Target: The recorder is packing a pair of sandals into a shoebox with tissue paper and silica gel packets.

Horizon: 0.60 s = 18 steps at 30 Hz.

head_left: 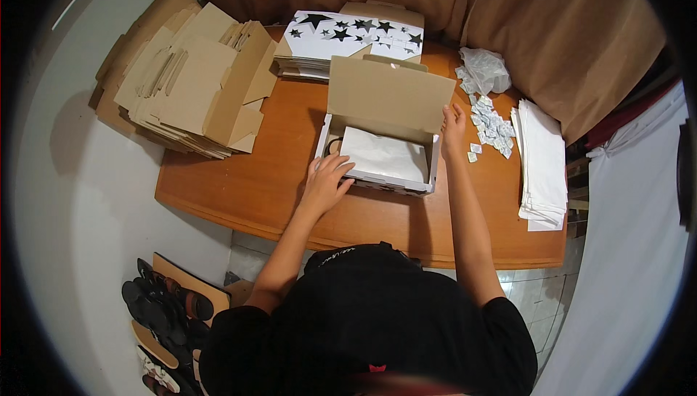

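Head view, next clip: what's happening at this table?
A person stands at a wooden table with an open cardboard box, its lid up. The left hand presses on the white tissue paper lying inside; the right hand steadies the box's right end. Flattened cartons, star-printed box blanks, small packets and a stack of white sheets surround it.

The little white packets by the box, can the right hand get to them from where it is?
Probably yes. The right hand rests on the open box's right edge, and the little white packets lie on the table just beside it, with nothing between.
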Motion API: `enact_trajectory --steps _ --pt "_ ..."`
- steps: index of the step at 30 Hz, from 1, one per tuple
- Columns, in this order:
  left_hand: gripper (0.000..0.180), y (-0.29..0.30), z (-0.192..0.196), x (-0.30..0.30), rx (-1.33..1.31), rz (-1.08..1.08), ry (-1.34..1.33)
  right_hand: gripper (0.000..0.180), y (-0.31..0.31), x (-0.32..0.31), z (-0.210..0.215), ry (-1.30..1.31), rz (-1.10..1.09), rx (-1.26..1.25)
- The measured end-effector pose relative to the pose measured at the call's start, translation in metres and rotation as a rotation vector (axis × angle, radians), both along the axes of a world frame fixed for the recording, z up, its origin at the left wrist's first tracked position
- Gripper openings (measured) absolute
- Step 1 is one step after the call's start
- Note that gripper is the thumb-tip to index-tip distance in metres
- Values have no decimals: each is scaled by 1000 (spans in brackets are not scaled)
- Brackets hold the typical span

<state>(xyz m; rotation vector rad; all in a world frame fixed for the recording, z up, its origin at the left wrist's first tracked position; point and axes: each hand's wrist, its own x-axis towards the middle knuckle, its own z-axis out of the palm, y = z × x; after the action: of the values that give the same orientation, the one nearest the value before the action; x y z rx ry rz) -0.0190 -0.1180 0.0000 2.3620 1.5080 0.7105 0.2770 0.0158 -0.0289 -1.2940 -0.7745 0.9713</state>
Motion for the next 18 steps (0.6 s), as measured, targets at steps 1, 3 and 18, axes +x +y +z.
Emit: enact_trajectory --steps 1,3,18 --pt "34 1 -10 -1 -56 19 2 53 -6 -4 12 16 11 74" --pt "35 1 -7 4 -105 55 59 52 -18 -4 21 -1 22 207" --pt "47 -45 -31 45 -12 149 27 29 -145 -27 7 -701 157 335"
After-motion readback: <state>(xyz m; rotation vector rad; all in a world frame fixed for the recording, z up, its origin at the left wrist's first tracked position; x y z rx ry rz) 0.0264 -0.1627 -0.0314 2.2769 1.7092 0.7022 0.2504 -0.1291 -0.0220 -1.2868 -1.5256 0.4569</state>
